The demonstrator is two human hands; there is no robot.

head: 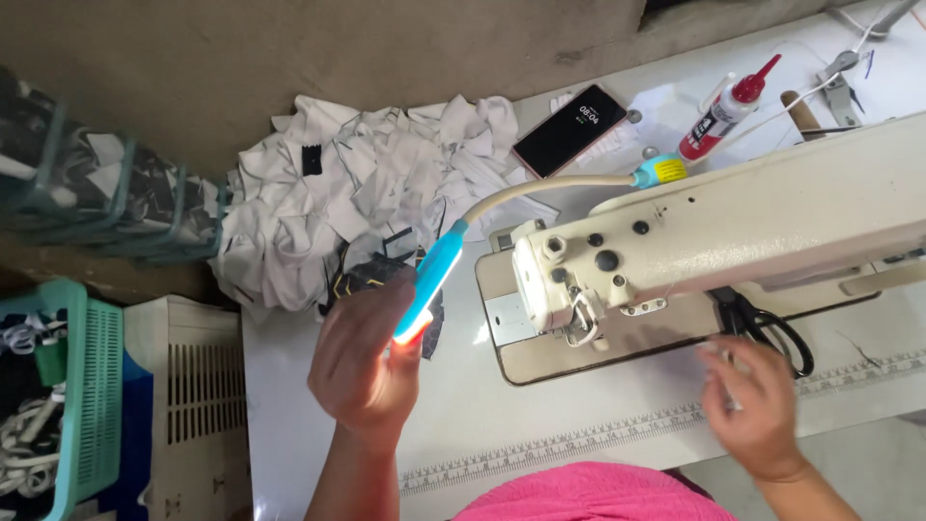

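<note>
The left hand (pixel 365 365) reaches up at the lit blue lamp (pixel 429 282) on its bendy neck beside the sewing machine (pixel 714 241), fingers loosely apart, touching its glowing tip. The right hand (pixel 757 405) hovers open over the surface (pixel 579 425) near the scissors (pixel 772 328), blurred. Nothing lies under the needle yet; the fabric pieces (pixel 357 193) wait heaped behind.

Cream industrial sewing machine (pixel 733 222) on white table (pixel 540 425) with printed ruler strip. Left hand (pixel 365 359) reaches to blue gooseneck lamp (pixel 431 280), lit, just beside fingers. Right hand (pixel 752 400), blurred, near black scissors (pixel 772 328). Heap of white fabric pieces (pixel 357 193), black smartphone (pixel 569 130), red-capped bottle (pixel 728 111), teal baskets (pixel 87 405) at left.
</note>
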